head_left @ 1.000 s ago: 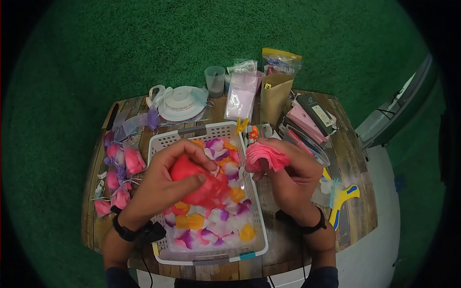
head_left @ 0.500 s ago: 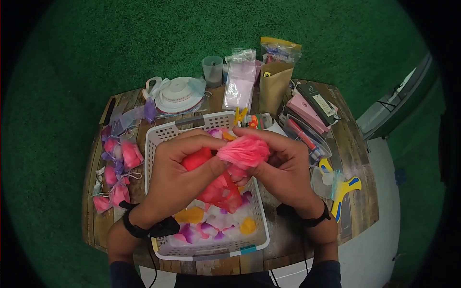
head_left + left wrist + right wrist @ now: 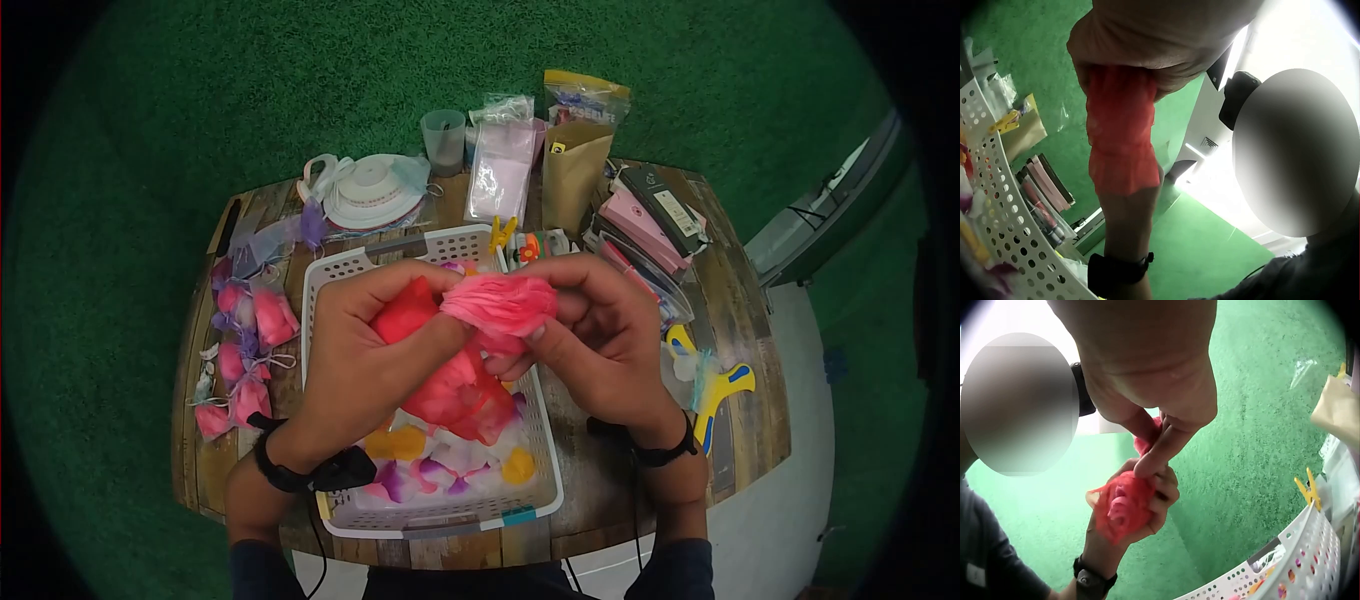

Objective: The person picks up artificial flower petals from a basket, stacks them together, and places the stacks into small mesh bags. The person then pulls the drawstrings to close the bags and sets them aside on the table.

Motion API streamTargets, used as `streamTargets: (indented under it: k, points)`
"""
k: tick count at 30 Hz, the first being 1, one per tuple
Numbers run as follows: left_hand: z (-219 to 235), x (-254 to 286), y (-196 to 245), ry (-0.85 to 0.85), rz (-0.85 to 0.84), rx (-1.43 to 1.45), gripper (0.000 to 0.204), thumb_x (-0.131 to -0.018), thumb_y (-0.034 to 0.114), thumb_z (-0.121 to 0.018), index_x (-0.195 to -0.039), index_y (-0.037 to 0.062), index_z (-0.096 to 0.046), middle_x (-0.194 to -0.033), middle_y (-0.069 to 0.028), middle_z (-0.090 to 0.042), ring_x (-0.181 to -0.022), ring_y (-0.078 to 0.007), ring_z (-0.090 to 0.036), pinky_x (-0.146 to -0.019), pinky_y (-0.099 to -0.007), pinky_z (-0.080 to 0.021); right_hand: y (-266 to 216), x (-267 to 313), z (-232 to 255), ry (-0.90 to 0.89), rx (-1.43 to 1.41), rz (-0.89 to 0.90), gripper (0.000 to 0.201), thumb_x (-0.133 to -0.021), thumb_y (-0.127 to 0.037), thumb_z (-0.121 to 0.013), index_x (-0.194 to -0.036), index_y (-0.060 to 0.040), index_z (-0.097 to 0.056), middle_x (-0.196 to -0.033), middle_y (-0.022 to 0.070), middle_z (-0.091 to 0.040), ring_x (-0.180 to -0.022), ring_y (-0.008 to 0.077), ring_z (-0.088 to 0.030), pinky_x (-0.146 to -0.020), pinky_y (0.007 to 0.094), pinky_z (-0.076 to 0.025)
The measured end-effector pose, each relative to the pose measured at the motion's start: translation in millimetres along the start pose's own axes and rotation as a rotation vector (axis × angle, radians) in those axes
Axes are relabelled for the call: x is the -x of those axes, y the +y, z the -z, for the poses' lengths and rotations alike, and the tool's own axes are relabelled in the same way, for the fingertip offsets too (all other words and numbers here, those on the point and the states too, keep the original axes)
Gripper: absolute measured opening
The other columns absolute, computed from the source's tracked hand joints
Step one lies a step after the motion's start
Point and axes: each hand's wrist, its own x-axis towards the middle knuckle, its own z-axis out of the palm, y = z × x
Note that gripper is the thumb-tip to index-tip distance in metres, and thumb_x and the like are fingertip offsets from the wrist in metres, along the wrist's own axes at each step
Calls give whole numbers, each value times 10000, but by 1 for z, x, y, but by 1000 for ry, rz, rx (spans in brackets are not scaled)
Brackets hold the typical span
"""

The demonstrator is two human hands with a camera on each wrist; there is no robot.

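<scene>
My left hand grips a sheer red pouch, which hangs below its fingers over the basket. In the left wrist view the red pouch hangs down out of that hand. My right hand pinches a layered bunch of pink cloth petals between thumb and fingers. The bunch sits right at the left thumb and forefinger, at the upper end of the pouch. Pink petals show through the pouch's thin fabric. From the right wrist view, the pouch is wrapped by the left hand's fingers.
Below my hands stands a white perforated basket with purple-white and orange petals, a yellow clip on its rim. Filled pink pouches lie left, a ribbon spool behind. Boxes and a yellow-blue tool are on the right.
My right hand has moved left with the pink petals, from apart to right against the left hand at the pouch's upper end. Over the last half second the hands have barely shifted.
</scene>
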Motion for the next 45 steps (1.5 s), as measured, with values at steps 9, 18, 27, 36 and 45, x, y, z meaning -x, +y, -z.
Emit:
streamTargets:
  k: [9,18,27,36,45]
  points:
    - [2,-3,-8,-27,-15,-90,267,-794,11,-713,-1053,-31,-669,-950,-47,-675,-884,-84,-615,-781,-242,-497,3,-1,4,-105,293,-144,506,-981,3,-495,-1462,30,-339,-1106,149,-653,-914,188,-688,-771,312,-595]
    - [0,-3,-9,-8,-31,-106,218,-804,11,-699,-1016,-29,-666,-946,-43,-673,-878,-78,-617,-766,-236,-505,-3,-2,-9,-15,321,-83,629,-855,-15,-674,-1428,-4,-414,-1067,123,-679,-831,103,-650,-719,267,-550]
    - [0,-2,-7,-60,59,122,187,-844,1,-672,-1028,-33,-658,-938,-46,-693,-861,-67,-628,-750,-226,-524,2,-3,-1,-80,394,90,490,-824,40,-689,-1288,40,-535,-1251,131,-590,-1110,165,-598,-913,300,-515]
    - [1,-2,-11,-127,-59,79,229,-812,-57,-625,-1039,-47,-651,-1013,-79,-662,-943,-107,-623,-829,-260,-508,10,0,-9,41,76,-13,440,-834,57,-601,-1271,9,-584,-1117,92,-649,-910,108,-644,-762,253,-537]
    - [3,0,-1,-235,0,330,301,-808,-77,-571,-1098,-48,-647,-1097,-102,-628,-1006,-140,-611,-892,-268,-481,3,-1,0,-71,456,427,439,-685,158,-616,-1081,-3,-718,-890,136,-688,-789,186,-681,-662,258,-526]
